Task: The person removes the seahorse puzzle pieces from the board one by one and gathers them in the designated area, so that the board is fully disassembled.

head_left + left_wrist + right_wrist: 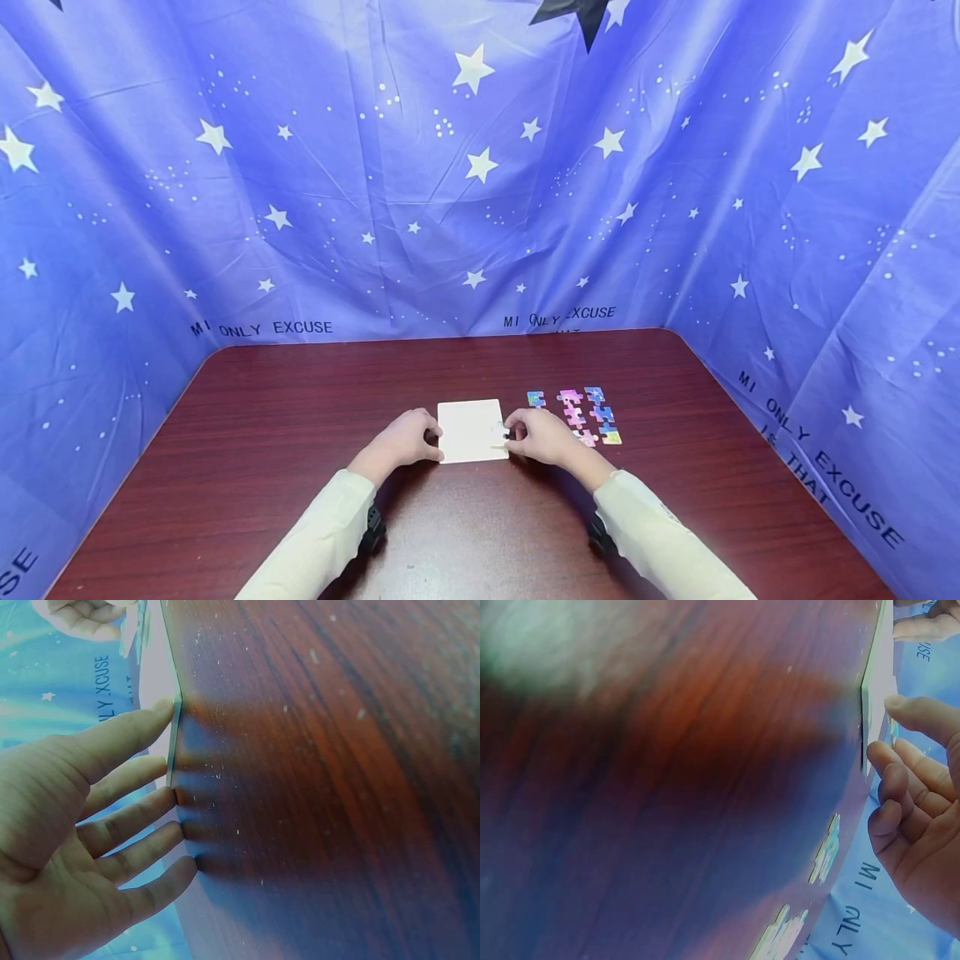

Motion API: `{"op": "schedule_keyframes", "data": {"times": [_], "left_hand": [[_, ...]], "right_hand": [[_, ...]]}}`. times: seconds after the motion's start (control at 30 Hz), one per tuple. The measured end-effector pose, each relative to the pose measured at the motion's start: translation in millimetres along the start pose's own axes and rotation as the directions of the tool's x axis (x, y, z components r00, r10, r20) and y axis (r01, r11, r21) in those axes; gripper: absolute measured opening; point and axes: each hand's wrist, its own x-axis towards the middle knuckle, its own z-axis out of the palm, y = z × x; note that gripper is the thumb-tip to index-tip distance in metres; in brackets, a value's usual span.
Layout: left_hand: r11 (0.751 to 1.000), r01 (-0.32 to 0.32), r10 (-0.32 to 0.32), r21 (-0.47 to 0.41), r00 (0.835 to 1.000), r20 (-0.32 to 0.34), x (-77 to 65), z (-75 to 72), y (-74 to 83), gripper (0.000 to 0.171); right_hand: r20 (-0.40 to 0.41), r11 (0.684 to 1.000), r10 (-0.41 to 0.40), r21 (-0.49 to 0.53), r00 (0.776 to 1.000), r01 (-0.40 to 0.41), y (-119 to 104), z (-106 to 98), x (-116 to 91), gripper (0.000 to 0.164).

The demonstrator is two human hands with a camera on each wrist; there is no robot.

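Observation:
A white square board (pixel 467 429) lies on the dark wood table in the head view. My left hand (pixel 407 437) rests against its left side, fingers extended. In the left wrist view the thumb touches the board's corner and the other fingertips (pixel 187 865) meet the edge and tabletop. At the board's right side, my right hand (pixel 545 436) pinches a pale puzzle piece (pixel 498 431) between thumb and index finger, over the near right part of the board. The fingers partly cover that piece.
Several colourful puzzle pieces (pixel 573 415) lie to the right of the board in rough columns, some partly behind the right hand. One blue-green piece (pixel 536 398) sits just beyond that hand. A blue star-patterned curtain (pixel 420 167) surrounds the table (pixel 300 383) on its far side and flanks.

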Motion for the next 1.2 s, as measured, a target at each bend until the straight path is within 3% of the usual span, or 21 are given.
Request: {"op": "schedule_keyframes", "data": {"times": [0.5,1.2], "left_hand": [[1.0,0.002,-0.002,-0.013,1.0,-0.002,-1.2,-0.5,1.0,0.027],[1.0,-0.005,0.005,-0.013,1.0,0.0,0.9,0.2,-0.8,0.026]], "right_hand": [[0.007,0.999,0.032,0.043,0.999,-0.033,10,-7,-11,0.025],[0.003,0.999,0.046,-0.02,0.999,-0.046,33,-17,-27,0.024]]}}
